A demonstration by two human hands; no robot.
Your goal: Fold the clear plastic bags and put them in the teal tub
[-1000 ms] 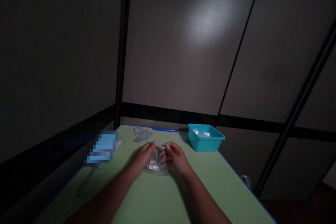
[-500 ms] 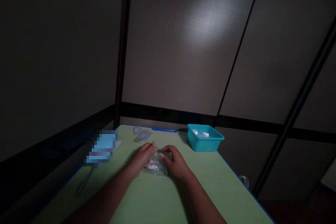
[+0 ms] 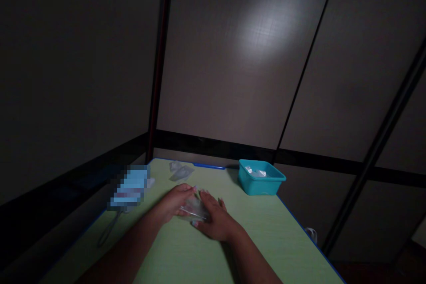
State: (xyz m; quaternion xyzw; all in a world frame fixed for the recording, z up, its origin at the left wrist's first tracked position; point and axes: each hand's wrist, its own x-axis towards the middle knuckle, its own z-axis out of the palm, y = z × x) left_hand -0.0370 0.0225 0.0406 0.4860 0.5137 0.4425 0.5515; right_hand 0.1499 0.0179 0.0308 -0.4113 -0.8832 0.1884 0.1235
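Observation:
A clear, shiny plastic bag (image 3: 195,208) lies between my hands, low over the table; whatever is inside it cannot be made out. My left hand (image 3: 175,204) pinches the bag's left side, thumb and fingers closed on its edge. Over the right part of the bag, my right hand (image 3: 216,217) lies with fingers stretched out and thumb apart, touching the plastic. Part of the bag is hidden under the right fingers.
Behind my hands lie crumpled clear plastic bags (image 3: 181,171) on the green table (image 3: 186,257). A turquoise basket (image 3: 261,187) with clear packets stands at the right edge. A blurred-out light-blue object (image 3: 129,186) with a strap is on the left. Panels (image 3: 226,75) rise behind the table.
My right hand has flattened from a curled pose and come down over the bag, its thumb lower now. My left hand still grips the bag, which looks flatter.

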